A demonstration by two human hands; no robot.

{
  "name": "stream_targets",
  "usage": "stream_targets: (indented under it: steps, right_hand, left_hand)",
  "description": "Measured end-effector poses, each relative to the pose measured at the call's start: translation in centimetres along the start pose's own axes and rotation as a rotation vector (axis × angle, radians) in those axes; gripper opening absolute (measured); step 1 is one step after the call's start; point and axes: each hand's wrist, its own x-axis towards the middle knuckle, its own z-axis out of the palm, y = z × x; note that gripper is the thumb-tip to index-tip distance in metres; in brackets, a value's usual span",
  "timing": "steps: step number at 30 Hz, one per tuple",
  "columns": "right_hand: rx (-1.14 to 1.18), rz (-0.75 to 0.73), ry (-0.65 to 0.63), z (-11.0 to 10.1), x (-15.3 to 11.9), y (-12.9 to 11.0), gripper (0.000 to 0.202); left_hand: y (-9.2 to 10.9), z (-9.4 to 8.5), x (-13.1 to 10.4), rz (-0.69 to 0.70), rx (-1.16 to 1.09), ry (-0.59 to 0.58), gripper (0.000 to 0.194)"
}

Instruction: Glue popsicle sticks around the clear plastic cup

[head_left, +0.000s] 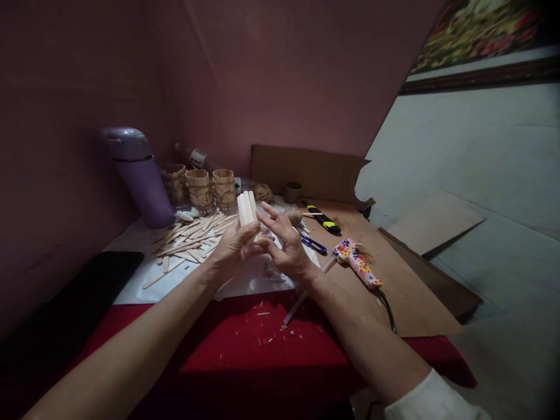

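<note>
My left hand [236,245] is closed around several craft sticks [247,209], standing upright side by side with their rounded ends on top. Whether something lies behind them is hidden. My right hand [286,242] is close against the right side of the sticks, fingers stretched out and apart, its thumb near my left fingertips. To the left lies a loose pile of craft sticks [192,238] on white paper [131,289]. A flower-patterned glue gun [359,263] rests on cardboard, right of my right wrist. A clear glue stick [295,308] lies partly under that wrist.
Behind the pile stand stick-covered cups [200,191] and a purple flask [146,186]. A blue cutter [313,243], a black-and-yellow knife [321,217], a twine ball [293,217] and a small dark pot [293,192] are at the right. Wood scraps dot the red cloth [245,350].
</note>
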Motion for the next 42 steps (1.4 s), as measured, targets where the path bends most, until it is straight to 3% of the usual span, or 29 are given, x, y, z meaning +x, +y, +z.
stream_targets:
  steps: [7,12,17,23,29,35,42]
  right_hand:
    - [0.009,0.018,-0.023,-0.1,0.1,-0.7,0.061]
    - [0.055,0.096,0.078,-0.7,0.4,-0.8,0.062]
    - [0.161,0.231,0.108,-1.2,1.1,-0.1,0.071]
    - [0.334,0.346,0.159,-0.6,1.6,0.2,0.065]
    - [0.392,0.41,0.263,0.5,1.5,0.6,0.054]
    - [0.369,0.418,0.235,0.4,1.4,0.4,0.049]
    - [0.513,0.468,0.259,-0.3,1.6,0.2,0.053]
  left_hand:
    - [0.2,-0.5,0.2,0.011,0.0,0.038,0.046]
    - [0.3,-0.5,0.0,-0.002,0.032,0.027,0.042]
    - [-0.2,0.1,-0.2,-0.083,0.064,-0.025,0.053]
    - [-1.1,0.4,-0.4,-0.144,0.07,-0.115,0.065]
    - [-1.8,0.1,-0.4,-0.146,0.056,-0.114,0.074]
    - [-2.2,0.2,-0.2,-0.098,0.033,-0.086,0.073]
    - [-1.8,0.4,-0.4,-0.07,0.12,-0.06,0.08]
